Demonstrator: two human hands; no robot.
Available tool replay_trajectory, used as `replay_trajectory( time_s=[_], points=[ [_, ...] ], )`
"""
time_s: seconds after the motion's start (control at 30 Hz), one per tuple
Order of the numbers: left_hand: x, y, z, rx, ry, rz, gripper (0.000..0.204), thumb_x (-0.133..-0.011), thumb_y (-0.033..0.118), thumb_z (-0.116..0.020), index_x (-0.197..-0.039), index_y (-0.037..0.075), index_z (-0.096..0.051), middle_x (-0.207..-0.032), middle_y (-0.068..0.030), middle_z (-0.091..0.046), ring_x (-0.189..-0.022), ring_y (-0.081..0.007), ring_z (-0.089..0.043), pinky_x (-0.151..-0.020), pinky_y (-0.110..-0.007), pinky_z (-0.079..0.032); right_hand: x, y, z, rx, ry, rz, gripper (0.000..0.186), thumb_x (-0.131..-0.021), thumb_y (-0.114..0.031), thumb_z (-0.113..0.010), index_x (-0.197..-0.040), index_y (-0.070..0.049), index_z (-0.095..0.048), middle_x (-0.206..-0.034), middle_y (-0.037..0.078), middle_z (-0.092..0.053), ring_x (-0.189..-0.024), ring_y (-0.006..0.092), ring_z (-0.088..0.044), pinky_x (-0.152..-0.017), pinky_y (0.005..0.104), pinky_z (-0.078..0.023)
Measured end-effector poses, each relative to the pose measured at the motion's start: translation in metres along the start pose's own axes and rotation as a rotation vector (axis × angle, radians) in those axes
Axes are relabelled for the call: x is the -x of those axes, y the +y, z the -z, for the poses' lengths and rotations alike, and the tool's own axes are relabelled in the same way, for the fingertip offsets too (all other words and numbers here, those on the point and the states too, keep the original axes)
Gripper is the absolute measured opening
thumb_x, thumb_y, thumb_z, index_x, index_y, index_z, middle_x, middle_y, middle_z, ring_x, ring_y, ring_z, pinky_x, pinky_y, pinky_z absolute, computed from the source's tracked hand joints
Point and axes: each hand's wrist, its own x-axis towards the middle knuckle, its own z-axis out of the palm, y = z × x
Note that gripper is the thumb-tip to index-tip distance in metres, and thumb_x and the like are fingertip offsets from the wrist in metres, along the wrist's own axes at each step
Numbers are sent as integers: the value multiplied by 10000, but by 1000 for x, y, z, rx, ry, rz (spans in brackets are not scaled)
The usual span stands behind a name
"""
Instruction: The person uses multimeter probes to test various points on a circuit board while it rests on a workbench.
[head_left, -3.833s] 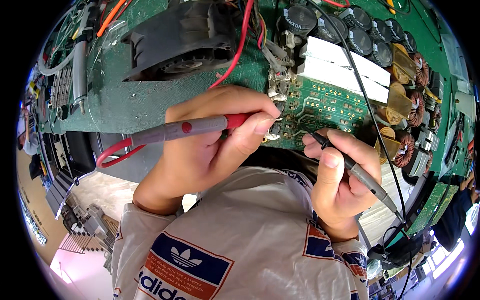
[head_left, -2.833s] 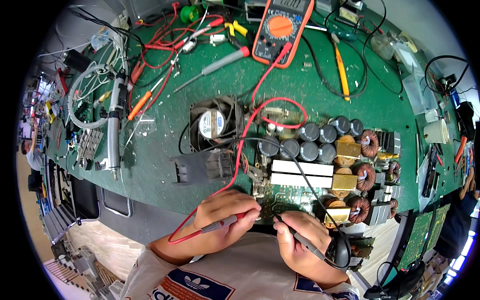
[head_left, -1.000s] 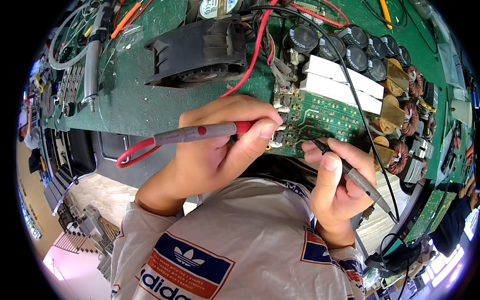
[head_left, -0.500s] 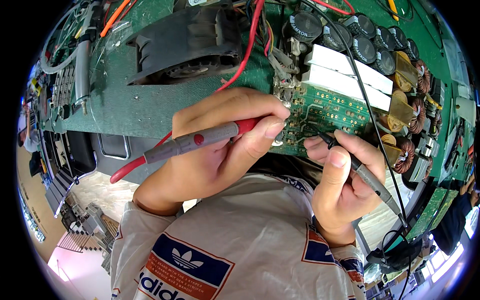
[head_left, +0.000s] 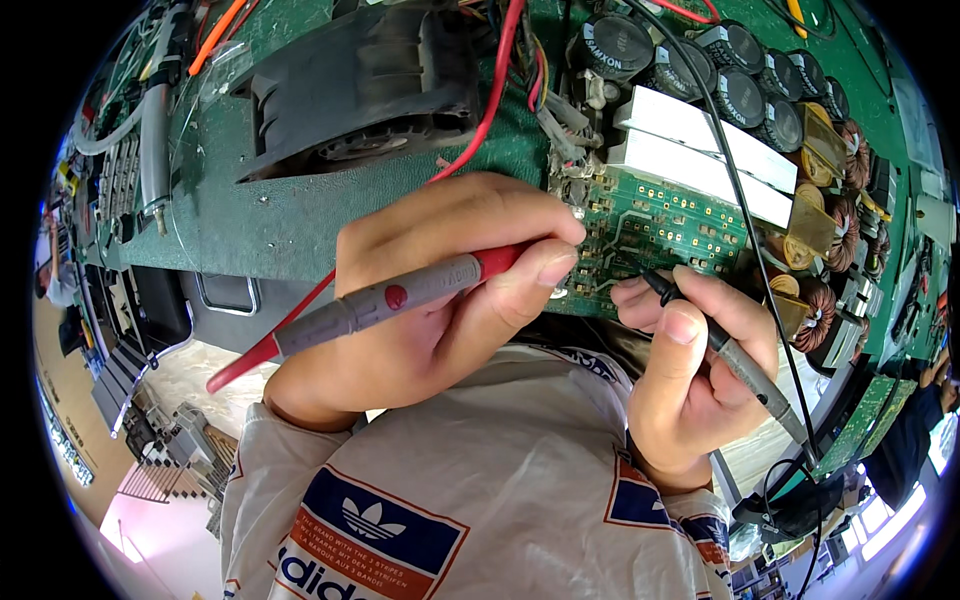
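A red-and-grey test probe (head_left: 385, 298) lies pinched between thumb and forefinger of my left hand (head_left: 440, 290). Its tip is hidden behind my fingertips, at the left edge of the green circuit board (head_left: 665, 225). In my right hand (head_left: 690, 375), closed around it, is a black-and-grey test probe (head_left: 745, 375). This one slants up and left, its dark tip over the lower part of the board; whether it touches cannot be made out. White metal heatsinks (head_left: 705, 155) and black cylindrical capacitors (head_left: 740, 98) stand on the board beyond my hands.
A black cooling fan (head_left: 360, 90) sits on the green mat (head_left: 250, 225), left of the board. Copper-wound coils (head_left: 818, 312) line the board's right side. The red lead (head_left: 490, 110) passes behind my left hand; a black lead (head_left: 735, 180) crosses over the board.
The rear end of the red probe has dipped slightly down and left. The board and its parts appear shifted a little right and down. Both hands keep their grips.
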Motion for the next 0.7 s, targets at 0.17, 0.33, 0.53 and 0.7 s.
replay_trajectory(
  time_s=[0.17, 0.33, 0.53, 0.7],
  points=[
    [-1, 1, 0, -103, -7, -75, 157, -962, 82, -665, -1035, -50, -711, -953, -177, -725, -840, -273, -706, -758, -353, -564, 0, -6, -1, 72, 41, -22, 210, -919, 5, -739, -1087, 84, -639, -890, 184, -727, -789, 259, -748, -697, 323, -596],
    [-4, 3, -1, -95, 5, -122, 153, -886, -2, -734, -1030, -42, -696, -934, -167, -719, -817, -311, -708, -724, -380, -553, -4, -12, -9, 135, 106, -52, 169, -873, 8, -778, -989, 75, -676, -829, 186, -709, -706, 292, -719, -658, 348, -585],
    [-6, 8, 0, -40, -3, -58, 155, -888, -17, -736, -1033, -25, -685, -927, -162, -716, -766, -308, -698, -679, -377, -551, -9, -13, -7, 139, 70, 12, 206, -869, 32, -773, -1035, 43, -650, -837, 177, -700, -676, 320, -688, -616, 361, -555],
    [-6, 8, -1, -49, 6, -60, 134, -903, -4, -731, -1029, -21, -689, -929, -163, -720, -754, -302, -698, -667, -372, -554, -12, -13, -6, 149, 70, 34, 201, -859, 18, -785, -1017, 37, -663, -840, 176, -706, -673, 323, -687, -614, 368, -554]
  ],
)
